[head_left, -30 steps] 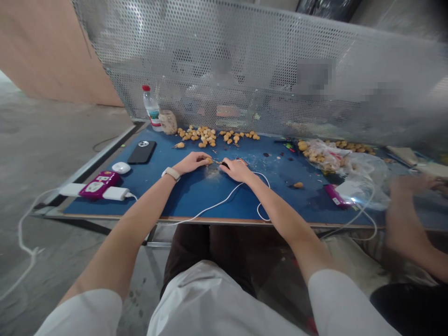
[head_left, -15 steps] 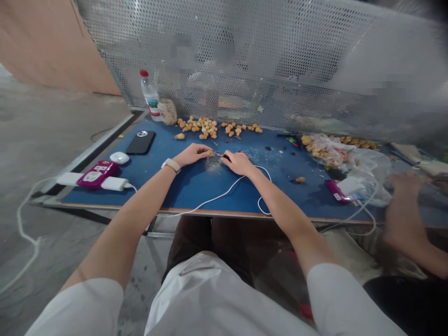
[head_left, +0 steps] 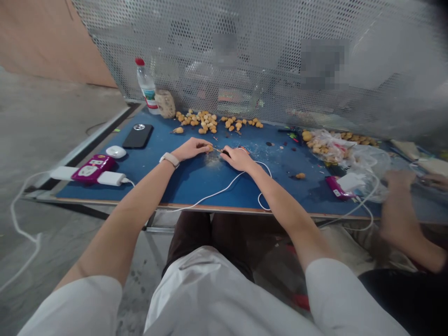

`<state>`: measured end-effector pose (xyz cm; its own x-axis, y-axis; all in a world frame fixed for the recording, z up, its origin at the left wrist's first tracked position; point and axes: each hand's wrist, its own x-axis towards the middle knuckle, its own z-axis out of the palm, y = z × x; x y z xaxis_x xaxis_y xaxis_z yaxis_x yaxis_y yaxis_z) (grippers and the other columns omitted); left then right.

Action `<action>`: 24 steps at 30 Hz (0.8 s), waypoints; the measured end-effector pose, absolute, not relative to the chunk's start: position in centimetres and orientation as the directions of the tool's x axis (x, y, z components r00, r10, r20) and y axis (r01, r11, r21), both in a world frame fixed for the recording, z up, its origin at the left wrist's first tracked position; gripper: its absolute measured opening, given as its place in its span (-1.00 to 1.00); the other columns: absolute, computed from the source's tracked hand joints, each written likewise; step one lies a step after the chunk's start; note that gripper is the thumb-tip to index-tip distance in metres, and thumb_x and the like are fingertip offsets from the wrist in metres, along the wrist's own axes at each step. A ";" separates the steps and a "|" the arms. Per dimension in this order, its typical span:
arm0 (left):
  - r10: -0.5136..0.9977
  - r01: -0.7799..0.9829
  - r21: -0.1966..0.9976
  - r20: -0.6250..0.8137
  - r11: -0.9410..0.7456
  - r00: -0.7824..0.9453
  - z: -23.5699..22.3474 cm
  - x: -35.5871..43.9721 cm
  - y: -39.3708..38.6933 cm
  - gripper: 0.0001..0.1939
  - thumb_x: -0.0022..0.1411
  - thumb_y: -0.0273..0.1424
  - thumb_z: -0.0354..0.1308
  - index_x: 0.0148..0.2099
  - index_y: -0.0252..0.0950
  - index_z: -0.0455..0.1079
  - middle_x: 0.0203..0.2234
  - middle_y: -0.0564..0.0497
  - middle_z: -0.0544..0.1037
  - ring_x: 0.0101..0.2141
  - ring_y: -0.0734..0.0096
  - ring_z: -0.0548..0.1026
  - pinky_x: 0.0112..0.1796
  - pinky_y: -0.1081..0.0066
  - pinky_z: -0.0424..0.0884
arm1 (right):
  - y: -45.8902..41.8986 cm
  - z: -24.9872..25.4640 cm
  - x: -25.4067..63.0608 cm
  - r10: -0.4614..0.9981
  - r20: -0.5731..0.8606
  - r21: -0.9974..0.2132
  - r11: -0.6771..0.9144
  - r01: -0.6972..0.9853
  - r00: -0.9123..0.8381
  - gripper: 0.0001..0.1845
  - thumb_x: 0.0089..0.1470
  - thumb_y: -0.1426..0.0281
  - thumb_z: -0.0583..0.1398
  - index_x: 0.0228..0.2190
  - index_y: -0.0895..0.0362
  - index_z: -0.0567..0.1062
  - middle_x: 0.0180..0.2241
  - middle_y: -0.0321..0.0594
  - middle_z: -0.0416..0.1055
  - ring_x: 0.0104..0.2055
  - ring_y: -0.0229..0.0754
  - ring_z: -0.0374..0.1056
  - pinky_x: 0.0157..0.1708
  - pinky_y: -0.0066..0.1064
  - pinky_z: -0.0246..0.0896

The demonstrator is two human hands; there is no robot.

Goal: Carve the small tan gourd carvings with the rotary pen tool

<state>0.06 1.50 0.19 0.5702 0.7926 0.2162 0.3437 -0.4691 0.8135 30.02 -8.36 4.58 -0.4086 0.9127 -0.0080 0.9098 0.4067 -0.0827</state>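
small tan gourd (head_left: 210,148) pinched in the fingers (head_left: 203,150) of the left hand (head_left: 191,149); the right hand (head_left: 240,159) grips a dark-handled tool (head_left: 226,150) pointing at it.

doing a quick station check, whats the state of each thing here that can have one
Left hand: closed on a yellow-brown piece
Right hand: closed on a dark-handled tool
Bottle: standing, red cap on
Phone: lying flat, camera side up
Purple power strip nearer the phone: white plugs at both ends
White cable: slack, loosely curved
Plastic bag: crumpled
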 end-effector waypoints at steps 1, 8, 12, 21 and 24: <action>0.790 0.343 0.813 0.217 -0.471 0.573 0.2 0.1 1.5 -0.15 0.44 0.34 0.56 0.33 -0.31 0.91 -0.04 -0.21 0.92 -0.08 0.07 0.74 0.11 0.12 0.71 | -8.4 4.6 30.0 0.913 -0.007 -0.084 0.407 0.910 -0.409 -0.47 0.92 0.12 -0.01 0.45 0.13 0.58 0.32 0.22 0.84 0.36 0.31 0.77 0.23 -0.13 0.43; 0.794 0.342 0.809 0.230 -0.477 0.563 0.3 0.0 1.3 -0.14 0.43 0.34 0.58 0.34 -0.30 0.91 0.05 -0.26 0.94 -0.01 -0.01 0.78 0.19 0.05 0.73 | -8.3 4.4 30.3 0.907 0.013 -0.092 0.421 0.903 -0.421 -0.47 0.92 0.10 -0.01 0.42 0.11 0.59 0.30 0.21 0.85 0.33 0.33 0.78 0.25 -0.10 0.44; 0.793 0.343 0.811 0.222 -0.473 0.567 0.4 0.1 1.2 -0.16 0.44 0.33 0.58 0.33 -0.30 0.91 0.07 -0.27 0.93 -0.01 -0.02 0.79 0.21 0.02 0.74 | -8.1 4.1 30.5 0.907 0.026 -0.109 0.421 0.901 -0.420 -0.50 0.92 0.09 0.01 0.40 0.08 0.60 0.29 0.15 0.86 0.32 0.31 0.77 0.24 -0.12 0.44; 0.791 0.339 0.819 0.209 -0.462 0.575 0.0 -0.1 1.7 -0.19 0.44 0.28 0.59 0.36 -0.30 0.89 0.03 -0.26 0.92 -0.06 0.03 0.77 0.14 0.08 0.72 | -8.1 4.3 30.4 0.919 0.027 -0.137 0.393 0.909 -0.393 -0.49 0.91 0.10 -0.01 0.38 0.10 0.59 0.27 0.20 0.85 0.32 0.33 0.77 0.26 -0.09 0.43; 0.789 0.337 0.821 0.205 -0.461 0.579 0.1 0.0 1.6 -0.22 0.45 0.24 0.60 0.35 -0.30 0.90 0.03 -0.26 0.92 -0.05 0.04 0.77 0.16 0.06 0.73 | -8.1 4.4 30.4 0.917 0.018 -0.124 0.398 0.909 -0.399 -0.50 0.90 0.09 0.00 0.37 0.08 0.60 0.27 0.16 0.86 0.31 0.32 0.77 0.25 -0.11 0.43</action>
<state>-0.04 1.58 0.07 0.5795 0.7889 0.2046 0.3372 -0.4606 0.8211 30.39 -8.08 4.35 -0.3994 0.9166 0.0182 0.9088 0.3984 -0.1236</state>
